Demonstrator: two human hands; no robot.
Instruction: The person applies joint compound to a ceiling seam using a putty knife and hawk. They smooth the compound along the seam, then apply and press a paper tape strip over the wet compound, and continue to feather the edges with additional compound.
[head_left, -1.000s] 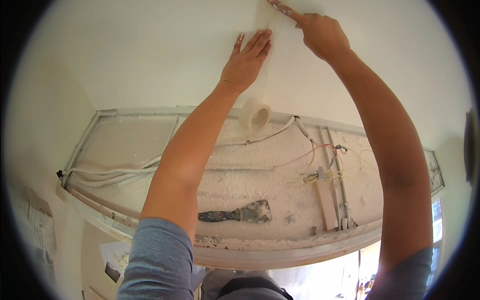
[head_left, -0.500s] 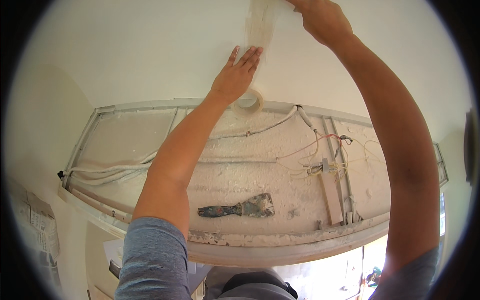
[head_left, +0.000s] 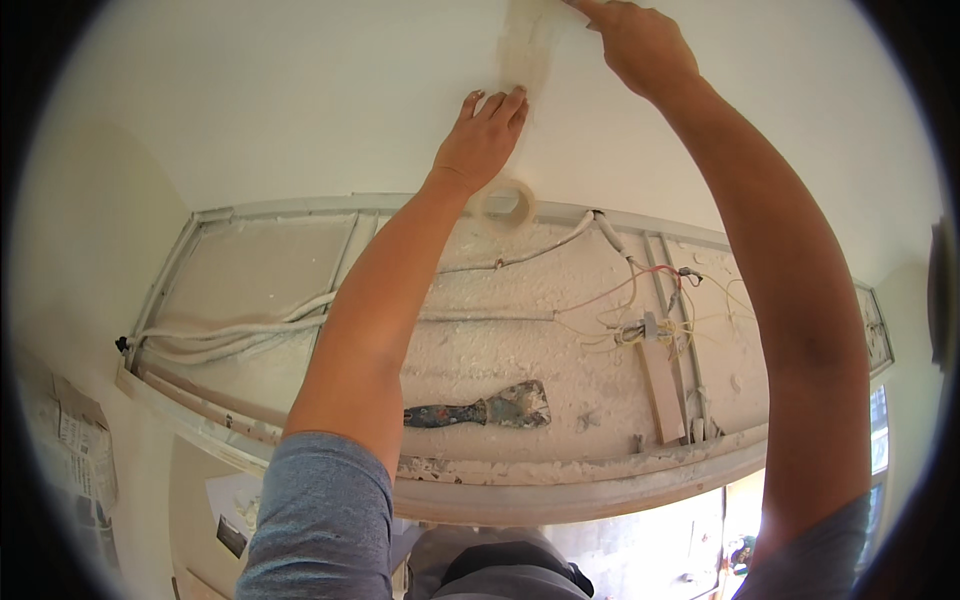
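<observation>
Sleeves of grey cloth are seen lowest, both forearms raised from them. Past the left forearm a putty knife (head_left: 480, 408) lies untouched on a crusted ledge (head_left: 560, 370), loose wires (head_left: 640, 325) beside it. A tape roll (head_left: 503, 203) hangs just below the left wrist. The left hand (head_left: 482, 142) is pressed flat on the ceiling (head_left: 250, 90), fingers together, its fingertips on the lower end of a mesh tape strip (head_left: 525, 45). The right hand (head_left: 640, 42) is closed on the strip's upper end; its fingertips cannot be made out. The strip is judged light, limp and easily creased, best held by its ends and kept taut.
</observation>
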